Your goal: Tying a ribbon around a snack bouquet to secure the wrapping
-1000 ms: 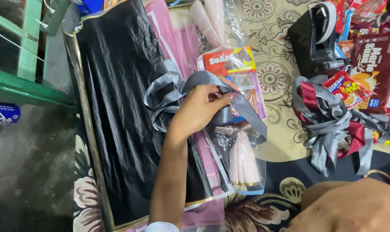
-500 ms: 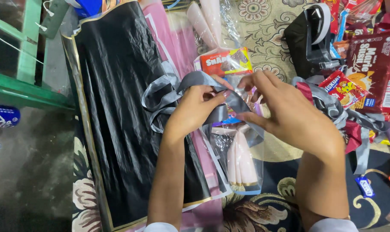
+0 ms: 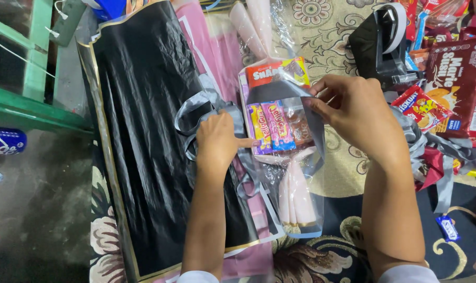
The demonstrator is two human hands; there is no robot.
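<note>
The left hand (image 3: 217, 144) presses a grey ribbon (image 3: 196, 107) against the snack bouquet (image 3: 277, 126), fingers curled closed on the ribbon. The right hand (image 3: 356, 112) pinches the ribbon's other end above the bouquet. The bouquet lies beside the black wrapping sheet (image 3: 143, 131), near a black tape dispenser (image 3: 377, 44).

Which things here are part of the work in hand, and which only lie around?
In use: left hand, right hand, grey ribbon, snack bouquet, black wrapping sheet.
Lying about: tape dispenser, biscuit packs, blue can.
</note>
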